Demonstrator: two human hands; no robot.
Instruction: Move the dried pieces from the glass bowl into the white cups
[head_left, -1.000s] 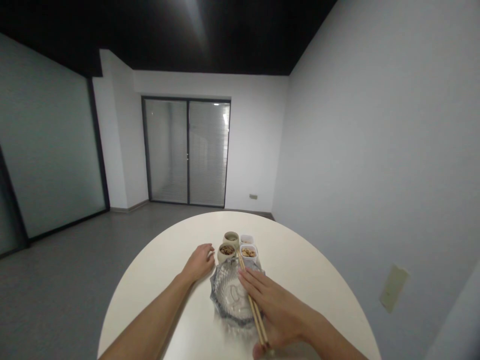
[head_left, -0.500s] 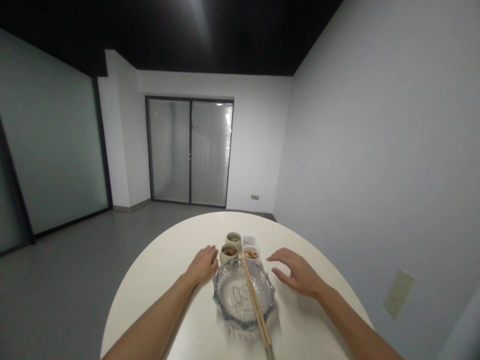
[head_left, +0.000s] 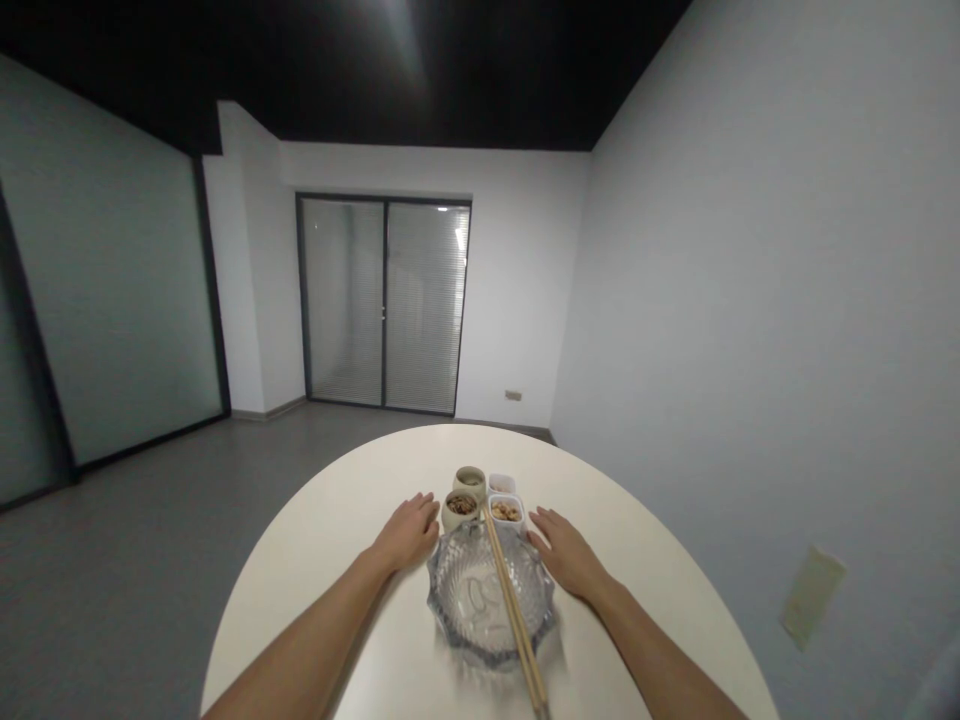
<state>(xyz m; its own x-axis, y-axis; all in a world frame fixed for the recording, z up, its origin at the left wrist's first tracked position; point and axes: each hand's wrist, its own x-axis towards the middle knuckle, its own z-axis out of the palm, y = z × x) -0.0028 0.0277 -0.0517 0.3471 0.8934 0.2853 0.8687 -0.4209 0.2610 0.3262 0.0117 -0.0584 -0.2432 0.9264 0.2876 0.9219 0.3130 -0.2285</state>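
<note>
My left hand (head_left: 410, 532) rests on the table to the left of a scalloped clear glass bowl (head_left: 459, 612), fingers extended and holding nothing. On the bowl's other side, my right hand (head_left: 570, 558) lies with its fingers apart, close to the rim; whether it touches the glass I cannot tell. A pair of chopsticks (head_left: 511, 607) lies across the bowl. Behind it stand two beige cups, the nearer cup (head_left: 459, 522) with brown bits inside and the farther cup (head_left: 470, 470) behind it. Beside them are a white dish (head_left: 517, 522) of nuts and another white dish (head_left: 501, 481).
Everything stands on a round white table (head_left: 322, 530). A white wall (head_left: 750, 300) runs along the right side. Beyond the table are grey floor (head_left: 135, 560) and glass doors with blinds (head_left: 420, 310).
My right hand has moved left, from beside the bowl to right up near its rim and the nut dish. The left hand stays about where it was. The view has shifted slightly.
</note>
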